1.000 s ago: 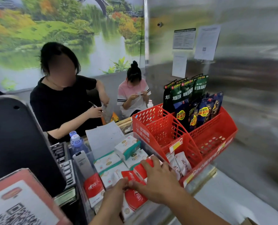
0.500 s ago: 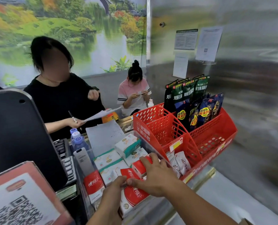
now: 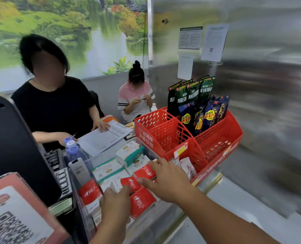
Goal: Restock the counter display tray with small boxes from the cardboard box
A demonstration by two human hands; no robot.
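Both hands over tray [image 3: 86, 206]. Left hand [image 3: 115, 199] now pinches red pack [image 3: 129, 184], nudged up toward 12 o'clock. Right hand [image 3: 165, 180] spread flat, steadying packs. Row tightening; cardboard box unseen.

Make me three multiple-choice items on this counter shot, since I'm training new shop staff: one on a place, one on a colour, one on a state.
1. Where do the dark snack bags stand?
A. back compartments of the red rack
B. the clear tray
C. on the keyboard

2. What colour are the small packs by the hands?
A. blue and yellow
B. red and white
C. all green

3. How is the rack's front right compartment?
A. packed with bags
B. holding bottles
C. bare, its holed floor showing

Key: 1 A, the bags rise behind the rack's front sections. 2 B, red faces with white ends show under the left hand and right hand. 3 C, only perforated plastic is visible.
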